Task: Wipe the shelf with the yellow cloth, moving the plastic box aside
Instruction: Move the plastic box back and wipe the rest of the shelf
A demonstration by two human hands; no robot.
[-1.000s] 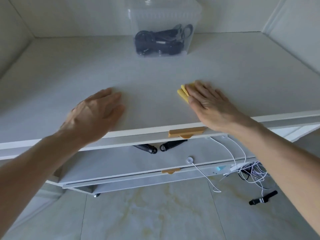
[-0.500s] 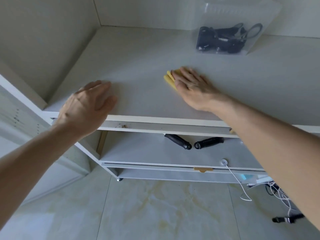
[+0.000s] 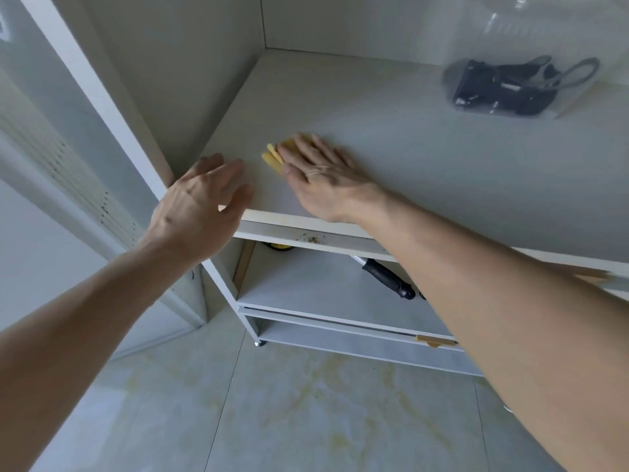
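Observation:
My right hand (image 3: 321, 175) lies flat on the pale shelf (image 3: 425, 158), pressing the folded yellow cloth (image 3: 273, 157), whose edge sticks out left of my fingers. My left hand (image 3: 200, 209) rests at the shelf's front left corner, fingers spread, holding nothing, a short gap from the cloth. The clear plastic box (image 3: 524, 63) with dark tools and scissors inside stands at the back right of the shelf, apart from both hands.
The cabinet's left side wall (image 3: 190, 80) rises close beside my left hand. Some crumbs (image 3: 311, 238) lie on the ledge under the shelf edge. A black-handled tool (image 3: 388, 278) lies on the lower shelf. Marbled floor tiles (image 3: 289, 403) spread below.
My right hand has slid the cloth leftward along the shelf, close to my left hand at the front left corner. The view has swung left, so the box sits further right.

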